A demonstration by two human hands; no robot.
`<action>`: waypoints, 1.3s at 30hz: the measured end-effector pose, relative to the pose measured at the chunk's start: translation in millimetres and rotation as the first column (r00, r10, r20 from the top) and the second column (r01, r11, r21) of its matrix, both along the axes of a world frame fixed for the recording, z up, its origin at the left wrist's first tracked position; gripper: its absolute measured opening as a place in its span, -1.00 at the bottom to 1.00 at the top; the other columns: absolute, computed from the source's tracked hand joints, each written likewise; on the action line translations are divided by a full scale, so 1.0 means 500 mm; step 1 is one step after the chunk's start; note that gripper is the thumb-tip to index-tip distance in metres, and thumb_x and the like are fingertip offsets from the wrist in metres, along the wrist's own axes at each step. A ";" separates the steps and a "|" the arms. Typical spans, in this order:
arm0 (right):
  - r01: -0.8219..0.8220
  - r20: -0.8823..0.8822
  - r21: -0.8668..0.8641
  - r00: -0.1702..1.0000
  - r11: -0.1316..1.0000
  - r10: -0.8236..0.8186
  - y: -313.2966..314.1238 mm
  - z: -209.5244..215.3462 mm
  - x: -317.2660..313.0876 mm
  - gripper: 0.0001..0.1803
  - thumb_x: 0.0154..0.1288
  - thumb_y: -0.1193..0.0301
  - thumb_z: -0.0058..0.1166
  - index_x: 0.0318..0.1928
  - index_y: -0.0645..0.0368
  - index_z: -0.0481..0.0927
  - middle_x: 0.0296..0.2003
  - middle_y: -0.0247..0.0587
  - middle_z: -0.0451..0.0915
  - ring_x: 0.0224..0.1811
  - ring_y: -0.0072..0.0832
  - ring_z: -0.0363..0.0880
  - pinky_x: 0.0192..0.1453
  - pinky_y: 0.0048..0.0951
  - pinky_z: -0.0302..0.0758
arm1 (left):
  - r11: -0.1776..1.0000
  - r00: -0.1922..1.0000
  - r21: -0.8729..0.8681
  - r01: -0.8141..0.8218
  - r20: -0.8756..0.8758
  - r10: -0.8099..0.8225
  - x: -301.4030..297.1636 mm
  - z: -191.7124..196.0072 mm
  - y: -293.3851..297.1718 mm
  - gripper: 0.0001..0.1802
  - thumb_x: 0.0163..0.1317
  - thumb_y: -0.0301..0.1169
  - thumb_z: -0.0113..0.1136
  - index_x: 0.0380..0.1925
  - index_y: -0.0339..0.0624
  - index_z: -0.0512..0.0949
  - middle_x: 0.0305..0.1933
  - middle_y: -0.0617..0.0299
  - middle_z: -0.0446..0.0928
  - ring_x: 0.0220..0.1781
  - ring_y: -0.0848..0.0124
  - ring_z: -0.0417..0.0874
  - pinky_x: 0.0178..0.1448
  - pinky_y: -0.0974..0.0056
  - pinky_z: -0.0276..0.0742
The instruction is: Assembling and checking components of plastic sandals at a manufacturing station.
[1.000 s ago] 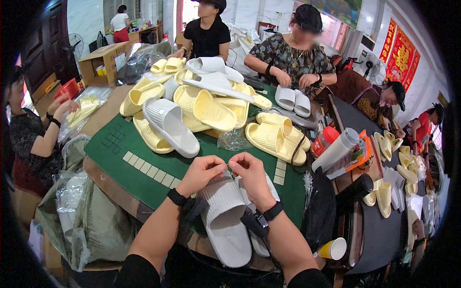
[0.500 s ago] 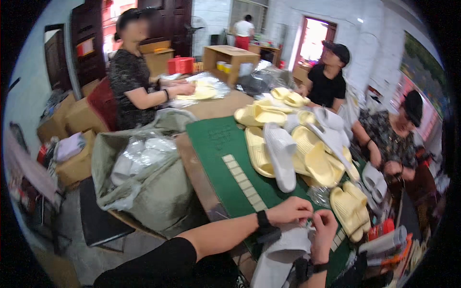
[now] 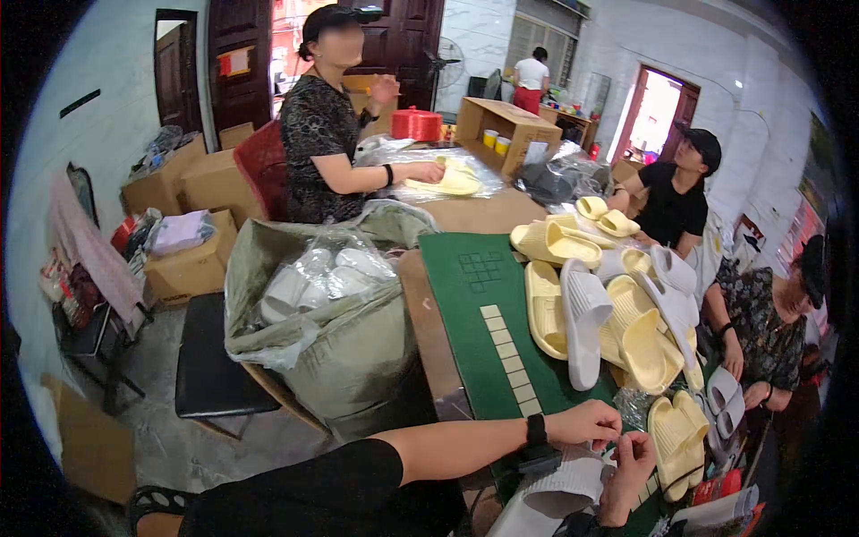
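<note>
Near the front edge of the table, my left hand (image 3: 584, 424) and my right hand (image 3: 632, 467) are close together, both with fingertips pinched. Whatever is between them is too small to make out. Just beneath lies a grey slipper (image 3: 562, 483), partly covered by my right hand and wrist. To the right of my hands sits a pair of pale yellow slippers (image 3: 678, 438). Beyond, yellow slippers (image 3: 637, 345) and a grey slipper (image 3: 586, 327) are heaped on the green mat (image 3: 447, 295).
A big sack (image 3: 344, 358) of wrapped grey slippers stands left of the table, beside a black stool (image 3: 219, 358). Co-workers sit at the far left (image 3: 327, 134), far right (image 3: 671, 188) and right (image 3: 761, 313). A red tub (image 3: 716, 488) lies at the near right.
The view has swung left, so everything appears shifted to the right. My hands stay pinched together over the grey slipper. The co-worker at the far left has raised one hand.
</note>
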State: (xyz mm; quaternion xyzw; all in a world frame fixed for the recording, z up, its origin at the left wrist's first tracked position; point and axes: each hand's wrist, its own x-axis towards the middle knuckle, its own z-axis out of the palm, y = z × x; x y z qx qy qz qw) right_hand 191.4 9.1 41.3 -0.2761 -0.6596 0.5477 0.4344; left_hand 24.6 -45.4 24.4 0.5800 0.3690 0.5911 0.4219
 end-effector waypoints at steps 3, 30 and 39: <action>0.011 0.040 0.029 0.999 1.000 -0.013 0.006 -0.009 0.002 -0.91 0.35 0.48 0.13 -0.30 0.18 0.49 -0.43 -0.41 0.47 -0.49 -0.67 0.34 -0.40 -0.63 0.28 | 0.999 0.999 0.030 -0.015 -0.035 0.016 -0.004 -0.001 0.002 -0.84 0.33 -0.44 0.14 -0.41 -0.30 0.51 -0.56 0.28 0.56 -0.54 0.57 0.56 -0.43 0.40 0.45; 0.081 0.003 0.024 0.997 0.996 -0.081 -0.014 0.017 -0.004 -0.90 0.36 0.47 0.14 -0.30 0.15 0.49 -0.45 -0.45 0.46 -0.46 -0.69 0.35 -0.37 -0.65 0.29 | 1.000 1.000 -0.021 -0.002 -0.019 0.001 -0.006 -0.001 -0.001 -0.86 0.31 -0.46 0.14 -0.40 -0.32 0.52 -0.53 0.27 0.57 -0.51 0.57 0.57 -0.39 0.41 0.48; 0.123 -0.038 0.016 0.992 0.992 -0.123 -0.008 0.008 -0.009 -0.92 0.31 0.52 0.13 -0.30 0.22 0.49 -0.40 -0.37 0.48 -0.47 -0.64 0.37 -0.35 -0.59 0.34 | 1.000 1.000 0.000 -0.005 -0.021 0.005 -0.010 0.002 0.003 -0.84 0.33 -0.45 0.12 -0.41 -0.32 0.52 -0.55 0.27 0.56 -0.53 0.57 0.56 -0.41 0.41 0.47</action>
